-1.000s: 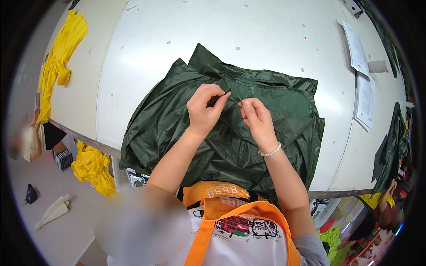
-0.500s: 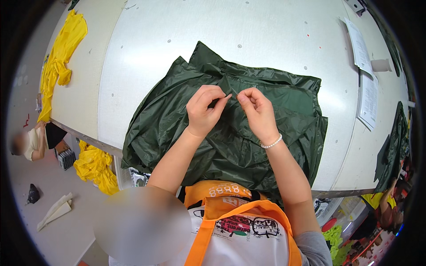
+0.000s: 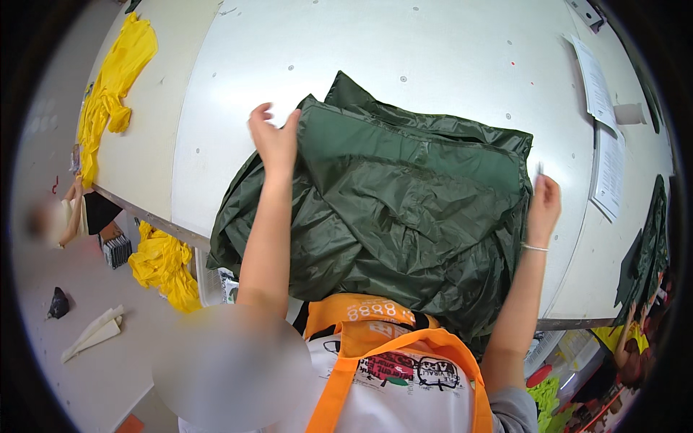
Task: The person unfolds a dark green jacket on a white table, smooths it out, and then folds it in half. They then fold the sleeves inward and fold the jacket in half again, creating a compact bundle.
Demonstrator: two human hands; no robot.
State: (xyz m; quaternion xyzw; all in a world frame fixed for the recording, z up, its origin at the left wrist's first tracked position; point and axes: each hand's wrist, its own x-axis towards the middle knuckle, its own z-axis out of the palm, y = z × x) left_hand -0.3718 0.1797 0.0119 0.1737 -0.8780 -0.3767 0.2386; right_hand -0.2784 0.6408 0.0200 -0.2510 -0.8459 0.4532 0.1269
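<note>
A dark green, shiny garment (image 3: 404, 224) lies rumpled on the white table, its straight, seamed edge spread toward the far side. My left hand (image 3: 276, 144) is at the far left corner of this edge, fingers apart and the thumb right by the fabric. I cannot tell whether the thumb touches it. Beyond the garment's right edge, my right hand (image 3: 544, 206) is closed, with a small slim grey thing (image 3: 540, 169) sticking up from its fingertips, too blurred to name.
Yellow garments (image 3: 119, 79) hang over the table's left end, with a yellow heap (image 3: 162, 263) below. Printed sheets (image 3: 603, 130) and a pale cup-like thing (image 3: 630, 114) lie on the right. More dark green fabric (image 3: 642, 249) is at the far right. A person (image 3: 68, 216) stands left.
My hands have parted from the middle of the garment, the left going left and away, the right going right. The garment's far edge is now spread wider and flatter.
</note>
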